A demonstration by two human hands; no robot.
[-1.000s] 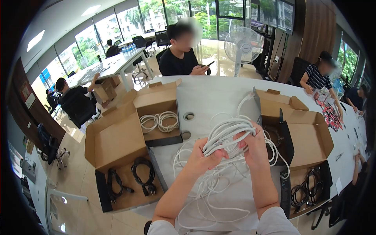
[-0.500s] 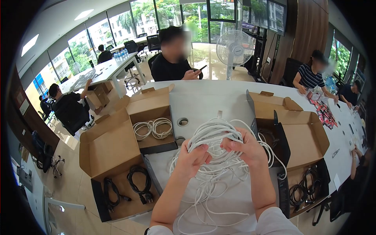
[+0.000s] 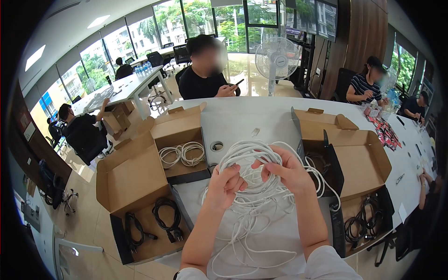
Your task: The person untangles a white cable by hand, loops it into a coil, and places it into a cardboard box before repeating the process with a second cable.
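A thick coil of white cable (image 3: 249,148) is held up in front of me between both hands. My left hand (image 3: 226,186) is closed round the coil's left side, fingers curled in. On the right side my right hand (image 3: 285,171) grips the coil, its thumb and index finger bent toward the middle. Beneath my hands, more loose white cable (image 3: 242,233) lies in a tangle on the white table (image 3: 254,112), with strands trailing toward me and one loop reaching right, to the open box.
Left are open cardboard boxes, one with coiled white cables (image 3: 182,154), one with black cables (image 3: 165,217). At right, another box holds black cables (image 3: 364,221); a darker box (image 3: 322,161) sits behind. People sit across and around the table; a fan (image 3: 277,58) stands beyond.
Both hands have shifted slightly left with the coil. My right hand's fingers have loosened and changed their hold. The person at the far right has raised their hands from the table.
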